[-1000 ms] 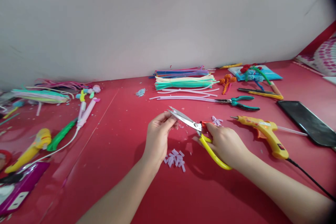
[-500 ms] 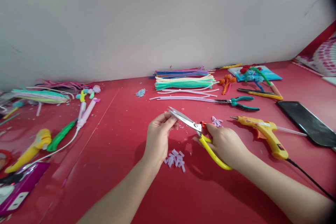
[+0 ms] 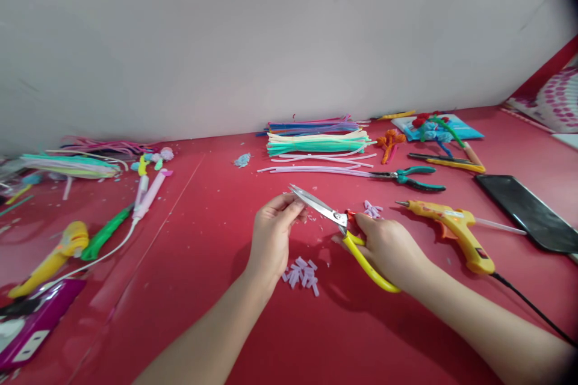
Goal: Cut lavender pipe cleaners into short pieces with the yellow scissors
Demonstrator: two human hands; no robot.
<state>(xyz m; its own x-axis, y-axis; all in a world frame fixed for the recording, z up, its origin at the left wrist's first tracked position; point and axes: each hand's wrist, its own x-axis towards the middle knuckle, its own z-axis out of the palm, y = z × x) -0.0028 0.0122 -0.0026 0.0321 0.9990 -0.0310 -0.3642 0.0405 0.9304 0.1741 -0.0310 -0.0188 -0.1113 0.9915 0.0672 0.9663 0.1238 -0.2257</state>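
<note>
My right hand (image 3: 383,245) is wrapped round the handles of a pair of scissors (image 3: 318,203), one handle yellow and one red. Their metal blades point up and left, reaching over the fingertips of my left hand (image 3: 275,222). That hand is closed in a pinch of thumb and fingers at the blades; what it holds is too small and covered to make out. Below it on the red table lies a small pile of short lilac pieces (image 3: 301,275). More lilac pieces (image 3: 372,209) lie just beyond my right hand.
Bundled pipe cleaners (image 3: 316,143) lie at the back, with teal-handled pliers (image 3: 418,178) nearby. Rightward are a yellow glue gun (image 3: 451,225) and a black phone (image 3: 528,210). A pink glue gun (image 3: 149,195) and a purple power strip (image 3: 40,325) sit at left.
The view has shifted very slightly. Both hands and the scissors keep practically the same pose, with the blades still at the left fingertips.
</note>
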